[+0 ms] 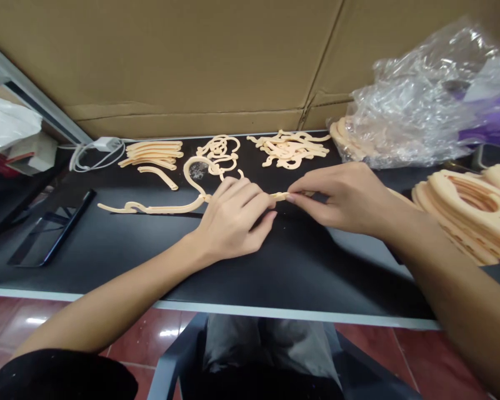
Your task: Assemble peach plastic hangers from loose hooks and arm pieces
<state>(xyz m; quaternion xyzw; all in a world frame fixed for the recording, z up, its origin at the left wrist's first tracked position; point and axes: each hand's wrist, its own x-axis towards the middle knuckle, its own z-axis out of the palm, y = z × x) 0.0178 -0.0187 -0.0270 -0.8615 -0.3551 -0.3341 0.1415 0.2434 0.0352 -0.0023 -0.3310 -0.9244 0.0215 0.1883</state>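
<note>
Spanning most of the lower view, the dark surface [216, 283] leaves its middle to the two hands, with supplies along the back and sides, presumably to keep the front free for handling. A clear plastic bag [416, 105] with pale pieces inside slumps at the far right corner, probably pushed there to be out of the way. Nearer, a stack of pale frames [437, 203] overlaps at the right edge, perhaps to save room.

At the center lies a hook-topped hanger [170, 209], its hook toward the back and one arm stretching left. The left hand [237, 219] is curled over it just right of the hook's base, likely steadying it. The right hand [344, 194] pinches a narrow pale section [280, 196] between thumb and forefinger, a grip suited to something small; fingers hide whether this section is joined to the hanger.

At the left lies a phone [52, 230], apart from the pieces. Behind the hanger, curvy pieces [294, 150], slim strips [152, 153] and ring-like pieces [219, 147] form separate heaps, seemingly sorted by shape for easy picking. Smallest, one loose strip [160, 176] sits just in front of its heap.
</note>
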